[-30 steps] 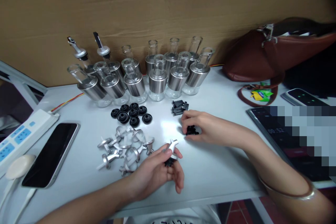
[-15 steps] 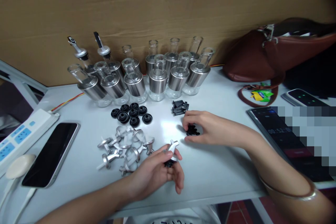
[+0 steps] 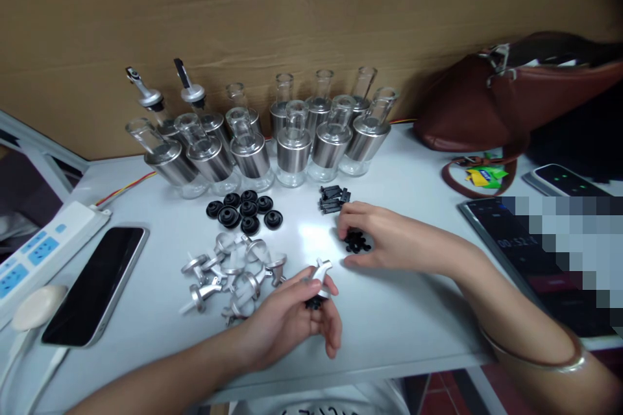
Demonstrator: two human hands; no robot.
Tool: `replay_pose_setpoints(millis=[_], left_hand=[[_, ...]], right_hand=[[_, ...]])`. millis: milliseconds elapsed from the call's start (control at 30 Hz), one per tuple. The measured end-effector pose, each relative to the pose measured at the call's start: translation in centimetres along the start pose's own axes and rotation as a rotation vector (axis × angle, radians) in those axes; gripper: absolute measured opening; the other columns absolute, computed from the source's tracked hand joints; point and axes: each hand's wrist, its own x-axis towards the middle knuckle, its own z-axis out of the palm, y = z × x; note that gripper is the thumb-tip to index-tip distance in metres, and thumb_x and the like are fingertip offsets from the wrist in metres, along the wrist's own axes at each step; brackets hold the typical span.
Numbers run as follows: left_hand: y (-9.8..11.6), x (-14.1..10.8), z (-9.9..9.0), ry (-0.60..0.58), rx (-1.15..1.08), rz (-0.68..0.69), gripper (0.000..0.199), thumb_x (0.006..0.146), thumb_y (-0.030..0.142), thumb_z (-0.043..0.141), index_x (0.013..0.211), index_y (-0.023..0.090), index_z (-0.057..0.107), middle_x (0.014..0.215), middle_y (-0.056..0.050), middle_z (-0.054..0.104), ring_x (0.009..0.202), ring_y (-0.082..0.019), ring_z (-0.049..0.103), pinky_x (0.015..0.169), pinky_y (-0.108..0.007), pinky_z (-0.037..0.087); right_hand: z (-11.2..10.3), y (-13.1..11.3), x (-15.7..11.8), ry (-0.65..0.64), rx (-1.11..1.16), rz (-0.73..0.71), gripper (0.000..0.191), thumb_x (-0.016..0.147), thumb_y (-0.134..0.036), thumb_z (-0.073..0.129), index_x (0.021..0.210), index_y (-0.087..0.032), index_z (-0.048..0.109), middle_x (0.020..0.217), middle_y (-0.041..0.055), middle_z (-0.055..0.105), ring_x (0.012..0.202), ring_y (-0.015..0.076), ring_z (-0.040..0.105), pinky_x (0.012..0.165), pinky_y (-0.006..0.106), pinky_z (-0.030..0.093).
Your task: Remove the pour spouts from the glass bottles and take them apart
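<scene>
My left hand [image 3: 292, 318] is closed around a silver pourer spout [image 3: 321, 272] with a black ribbed stopper [image 3: 315, 303] at its lower end. Over a small pile of black parts [image 3: 357, 242] my right hand [image 3: 384, 237] arches, its thumb and fingers apart on either side of the pile. Beyond that hand lie several slim black flap pieces [image 3: 331, 200]. Loose silver spouts [image 3: 246, 282] with clear plastic stems are heaped left of my left hand. Behind them is a group of black ribbed stoppers [image 3: 248, 209].
Glass bottles with metal sleeves [image 3: 294, 149] stand in rows at the back, two fitted with pourers. At left are a power strip [image 3: 34, 259], a white charger [image 3: 39, 308] and a phone [image 3: 97, 285]. A brown bag [image 3: 467, 104] and another phone [image 3: 516, 246] are at right.
My right hand has barely shifted over the small black parts, its thumb slightly lower. My left hand keeps the spout in the same place.
</scene>
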Motion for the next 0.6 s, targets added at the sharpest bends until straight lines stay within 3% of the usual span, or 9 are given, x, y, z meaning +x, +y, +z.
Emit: replay_pose_setpoints(millis=[233,433,600], left_hand=[[0.0,0.1,-0.2,-0.021,0.011,-0.001,0.024,0.08,0.037,0.057,0.086,0.015,0.049,0.059,-0.003,0.061,0.055,-0.014,0.057,0.058,-0.027,0.038],[-0.2,0.2,-0.2,-0.022,0.003,0.026,0.018,0.076,0.031,0.056,0.082,0.015,0.049,0.056,0.0,0.056,0.052,-0.013,0.054,0.054,-0.026,0.036],[-0.2,0.1,-0.2,-0.015,0.088,0.022,0.03,0.072,0.031,0.069,0.081,0.018,0.045,0.052,0.007,0.047,0.045,-0.006,0.041,0.051,-0.023,0.029]], right_hand=[[-0.1,-0.6,0.0,0.096,0.021,-0.051,0.024,0.078,-0.038,0.065,0.086,-0.017,0.056,0.092,0.0047,0.053,0.081,0.0184,0.052,0.074,0.031,0.042],[0.6,-2.6,-0.1,-0.01,0.301,-0.337,0.016,0.087,-0.032,0.057,0.087,-0.017,0.054,0.088,0.0042,0.059,0.079,0.0156,0.053,0.074,0.028,0.041],[1.4,-3.2,0.1,-0.013,0.251,-0.259,0.017,0.087,-0.034,0.057,0.084,-0.018,0.051,0.083,0.0022,0.057,0.074,0.0145,0.051,0.07,0.027,0.04]])
